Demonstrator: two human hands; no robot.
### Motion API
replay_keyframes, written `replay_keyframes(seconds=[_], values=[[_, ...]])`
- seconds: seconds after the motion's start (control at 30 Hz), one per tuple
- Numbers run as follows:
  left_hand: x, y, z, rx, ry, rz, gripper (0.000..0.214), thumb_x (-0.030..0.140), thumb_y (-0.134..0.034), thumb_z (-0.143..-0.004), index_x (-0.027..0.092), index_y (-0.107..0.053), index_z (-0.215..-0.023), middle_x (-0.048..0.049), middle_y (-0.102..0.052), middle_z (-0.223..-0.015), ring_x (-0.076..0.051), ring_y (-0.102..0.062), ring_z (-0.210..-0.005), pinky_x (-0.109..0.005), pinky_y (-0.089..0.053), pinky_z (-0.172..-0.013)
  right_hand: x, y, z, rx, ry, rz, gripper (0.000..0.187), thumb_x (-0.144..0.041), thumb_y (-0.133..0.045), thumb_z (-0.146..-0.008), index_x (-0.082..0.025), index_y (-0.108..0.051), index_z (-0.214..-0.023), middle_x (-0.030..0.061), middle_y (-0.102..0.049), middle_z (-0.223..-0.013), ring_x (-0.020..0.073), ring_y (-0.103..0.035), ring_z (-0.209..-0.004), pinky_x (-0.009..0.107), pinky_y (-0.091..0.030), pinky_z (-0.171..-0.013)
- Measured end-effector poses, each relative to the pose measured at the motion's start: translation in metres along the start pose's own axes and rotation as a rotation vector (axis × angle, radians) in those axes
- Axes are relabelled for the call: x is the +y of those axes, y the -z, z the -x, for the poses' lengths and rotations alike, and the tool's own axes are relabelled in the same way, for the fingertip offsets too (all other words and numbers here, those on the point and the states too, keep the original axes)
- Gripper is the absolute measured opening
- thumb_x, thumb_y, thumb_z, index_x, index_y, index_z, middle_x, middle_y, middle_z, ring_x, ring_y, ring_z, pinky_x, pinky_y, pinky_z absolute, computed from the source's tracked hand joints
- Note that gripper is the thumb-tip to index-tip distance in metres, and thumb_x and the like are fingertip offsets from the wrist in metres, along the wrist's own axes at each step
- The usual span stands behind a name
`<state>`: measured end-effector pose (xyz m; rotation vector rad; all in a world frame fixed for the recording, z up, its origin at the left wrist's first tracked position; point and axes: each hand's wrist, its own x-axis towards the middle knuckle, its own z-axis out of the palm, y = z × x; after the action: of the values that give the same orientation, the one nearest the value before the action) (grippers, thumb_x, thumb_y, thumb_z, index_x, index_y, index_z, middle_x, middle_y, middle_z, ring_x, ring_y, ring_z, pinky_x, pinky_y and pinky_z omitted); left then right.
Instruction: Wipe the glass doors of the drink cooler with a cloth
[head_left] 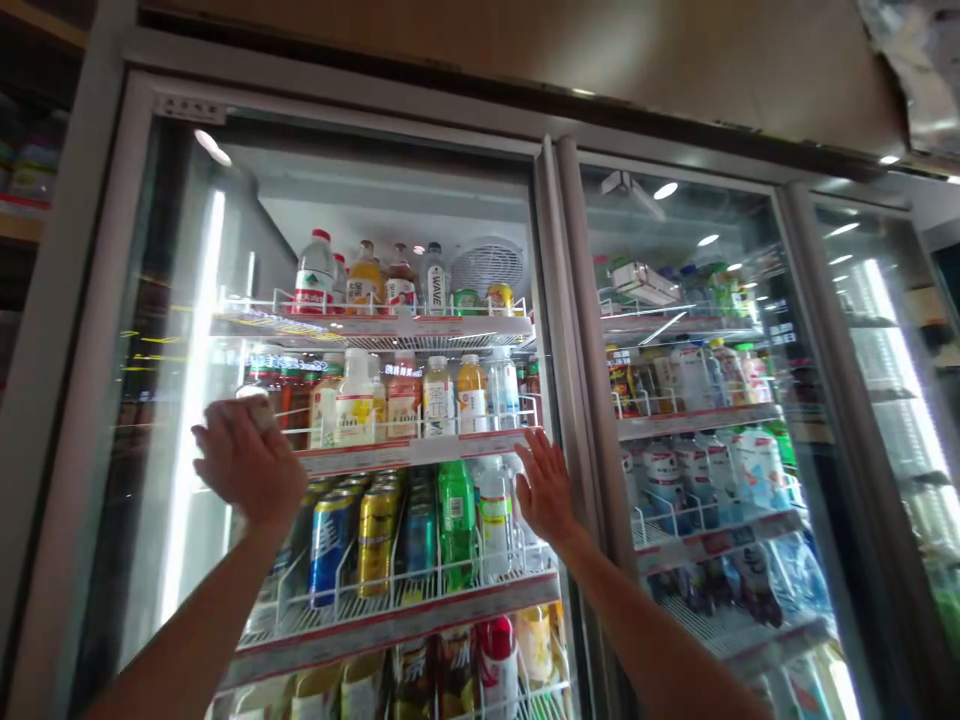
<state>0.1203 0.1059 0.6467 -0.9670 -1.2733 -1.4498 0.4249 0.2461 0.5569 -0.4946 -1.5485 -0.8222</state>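
Head view: a pale cloth (262, 411) is sitting in the curled fingers of the left hand (246, 462), toward the glass door's (337, 114) left edge; the right hand (546, 488) is spreading empty fingers near its right edge. Slackening fingers could be dropping the cloth.

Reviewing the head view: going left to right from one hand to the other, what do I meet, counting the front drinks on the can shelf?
Left hand, blue can, gold can, teal can, green bottle, clear bottle with a yellow-green label, right hand.
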Motion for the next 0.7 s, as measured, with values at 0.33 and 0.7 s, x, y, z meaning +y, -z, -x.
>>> replay_keyframes(seconds=[0.33, 0.7], values=[[0.018, -0.008, 0.014, -0.196, -0.463, -0.043, 0.044, 0.030, -0.032, -0.092, 0.022, -0.043, -0.134, -0.0079, -0.037, -0.145, -0.027, -0.023, -0.139, -0.051, -0.021, -0.111, 0.003, 0.002, 0.000, 0.013, 0.019, -0.031, 0.047, -0.017, -0.038, -0.088, -0.021, -0.039, -0.135, 0.0088, -0.040, -0.144, 0.0214, -0.022, -0.141, 0.048, -0.031, -0.109], [0.065, -0.035, 0.022, -0.235, -0.643, 0.018, 0.044, 0.021, -0.037, -0.090, 0.031, -0.046, -0.131, -0.0004, -0.037, -0.146, -0.019, -0.027, -0.138, -0.043, -0.023, -0.112, 0.002, 0.002, -0.001, 0.039, 0.039, 0.036, 0.042, -0.017, -0.036, -0.090, -0.020, -0.041, -0.131, 0.0117, -0.045, -0.140, 0.0210, -0.024, -0.140, 0.047, -0.034, -0.107]])
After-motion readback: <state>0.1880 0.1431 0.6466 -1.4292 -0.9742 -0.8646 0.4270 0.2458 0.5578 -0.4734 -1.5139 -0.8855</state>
